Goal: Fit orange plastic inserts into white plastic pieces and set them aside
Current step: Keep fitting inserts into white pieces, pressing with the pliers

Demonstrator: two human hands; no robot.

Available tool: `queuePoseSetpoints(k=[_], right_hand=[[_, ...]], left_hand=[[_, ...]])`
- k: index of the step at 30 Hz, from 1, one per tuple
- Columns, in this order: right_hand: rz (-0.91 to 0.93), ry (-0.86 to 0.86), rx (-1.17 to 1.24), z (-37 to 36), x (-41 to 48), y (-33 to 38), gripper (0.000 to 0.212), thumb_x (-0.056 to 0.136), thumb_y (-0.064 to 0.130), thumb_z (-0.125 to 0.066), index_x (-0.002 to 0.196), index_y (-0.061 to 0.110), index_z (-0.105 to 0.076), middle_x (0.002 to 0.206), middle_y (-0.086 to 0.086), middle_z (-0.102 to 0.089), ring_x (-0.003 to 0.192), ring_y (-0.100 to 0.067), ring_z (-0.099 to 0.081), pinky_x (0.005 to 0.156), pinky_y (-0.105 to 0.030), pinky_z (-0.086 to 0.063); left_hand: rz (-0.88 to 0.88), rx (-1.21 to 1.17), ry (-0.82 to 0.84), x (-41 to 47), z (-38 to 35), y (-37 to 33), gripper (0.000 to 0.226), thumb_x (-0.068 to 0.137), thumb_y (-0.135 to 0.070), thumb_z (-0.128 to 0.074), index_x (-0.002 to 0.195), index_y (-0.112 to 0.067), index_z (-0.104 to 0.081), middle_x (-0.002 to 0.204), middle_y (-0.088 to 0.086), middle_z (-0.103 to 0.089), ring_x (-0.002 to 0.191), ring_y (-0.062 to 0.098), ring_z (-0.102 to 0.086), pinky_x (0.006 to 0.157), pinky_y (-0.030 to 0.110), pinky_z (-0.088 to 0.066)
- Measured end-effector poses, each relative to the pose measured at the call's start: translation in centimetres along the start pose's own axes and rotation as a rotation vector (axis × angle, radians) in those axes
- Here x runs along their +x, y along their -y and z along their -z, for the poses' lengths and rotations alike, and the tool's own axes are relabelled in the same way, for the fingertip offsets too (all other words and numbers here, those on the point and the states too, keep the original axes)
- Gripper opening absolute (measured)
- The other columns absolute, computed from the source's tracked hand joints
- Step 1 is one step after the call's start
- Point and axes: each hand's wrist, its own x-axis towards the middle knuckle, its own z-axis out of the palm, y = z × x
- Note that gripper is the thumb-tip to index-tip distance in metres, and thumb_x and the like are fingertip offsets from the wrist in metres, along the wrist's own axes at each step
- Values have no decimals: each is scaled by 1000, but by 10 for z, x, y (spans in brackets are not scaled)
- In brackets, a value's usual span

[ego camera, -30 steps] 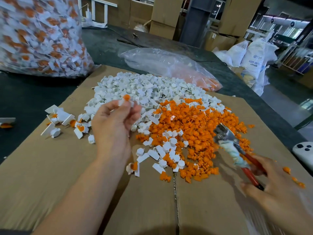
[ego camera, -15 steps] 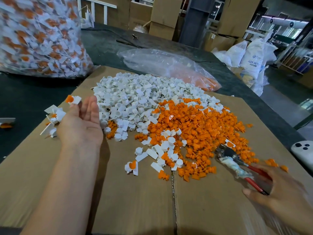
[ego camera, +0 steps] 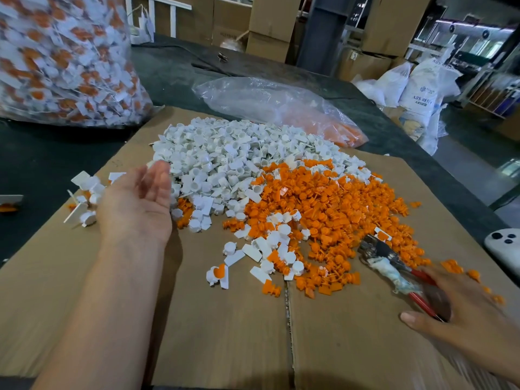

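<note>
A flattened sheet of brown cardboard (ego camera: 84, 305), matt, with a seam down its middle, covers the dark desk (ego camera: 42, 164). At 4 o'clock the right hand (ego camera: 472, 327), blurred, grips the red handles of a pair of pliers (ego camera: 377, 251). Their steel head, bound behind with grubby whitish wrapping, lies at the edge of the heap. At 9 o'clock the left hand (ego camera: 135, 204) is wide, palm showing, fingers loose and holding nothing. Just past it, at the cardboard's 9 o'clock edge, lies a small cluster of fitted pieces (ego camera: 84, 198), white with flat tabs.

The orange inserts (ego camera: 337, 206), small glossy ribbed plugs, spread from the centre toward 3 o'clock, with stray white bits among them. The white pieces (ego camera: 225, 153), little round cups with square tabs, are heaped at 12 o'clock, touching the orange heap. Behind them a crinkled clear bag (ego camera: 267, 102) holds more orange.

At 10 o'clock a bulging clear sack (ego camera: 62, 60) is full of white-and-orange parts. A smooth white gadget (ego camera: 503, 246) with dark dots sits at 3 o'clock. Farther off at 2 o'clock, white woven bags (ego camera: 422, 88) bear print beginning "ABS RESI". Brown boxes (ego camera: 270, 21) stand stacked at 12.
</note>
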Motion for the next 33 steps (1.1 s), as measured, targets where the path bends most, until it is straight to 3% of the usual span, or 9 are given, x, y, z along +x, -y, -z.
queuePoseSetpoints(k=[3,7,11,14,20,24,27,29,33], right_hand=[[-6,28,-15,0,1,-3,140,24,103,-11,140,27,-31,140,2,-36,127,-18,-30,103,-36,-31],[-12,42,12,-1,1,-5,139,25,102,-13,142,28,-27,145,5,-29,131,-16,-24,106,-34,-26],[-18,55,17,-2,1,-6,139,25,104,-9,143,30,-23,146,7,-26,132,-15,-25,107,-34,-28],[-27,63,23,-2,2,-6,140,25,104,-10,143,31,-23,147,6,-27,132,-16,-26,106,-34,-29],[-18,-59,106,4,1,5,127,33,102,-17,134,29,-42,134,7,-43,123,-15,-38,93,-34,-35],[86,-253,248,12,-1,30,90,53,91,-40,118,32,-58,117,15,-52,104,-12,-50,81,-31,-36],[194,-336,364,25,1,56,43,63,71,-48,95,43,-58,98,32,-50,87,6,-49,73,-13,-34],[258,-309,403,30,5,75,27,66,61,-50,85,44,-56,90,31,-52,84,14,-48,67,-6,-33],[335,-247,397,31,21,105,5,80,34,-64,85,32,-62,82,18,-54,79,4,-51,65,-7,-35]], left_hand=[[-168,539,98,-6,0,9,7,86,-6,-59,89,-12,-61,65,-2,-69,53,7,-64,44,17,-46],[-653,1353,164,-9,5,23,20,81,-9,-66,99,-17,-67,87,-8,-64,82,14,-61,67,23,-41],[-668,1587,118,-4,6,27,30,83,-11,-64,112,-21,-64,120,1,-60,98,27,-61,74,32,-43],[-700,1754,123,-3,6,31,31,83,-11,-62,113,-19,-63,122,6,-56,108,28,-54,72,33,-38],[-702,1831,147,-1,6,33,27,85,-10,-59,110,-18,-66,115,6,-58,104,27,-53,70,35,-41],[-744,1774,190,-1,7,34,24,85,-8,-57,104,-18,-66,106,3,-61,96,24,-54,67,33,-42],[-708,1570,255,-6,5,34,16,84,-15,-64,99,-22,-66,86,-8,-59,81,15,-54,66,27,-39],[-624,1363,377,-15,2,35,11,83,-18,-68,90,-25,-64,78,-14,-60,68,4,-55,59,21,-40],[-417,1124,614,-33,0,42,20,78,-8,-70,77,-27,-64,73,-5,-65,53,-4,-57,50,11,-46]])
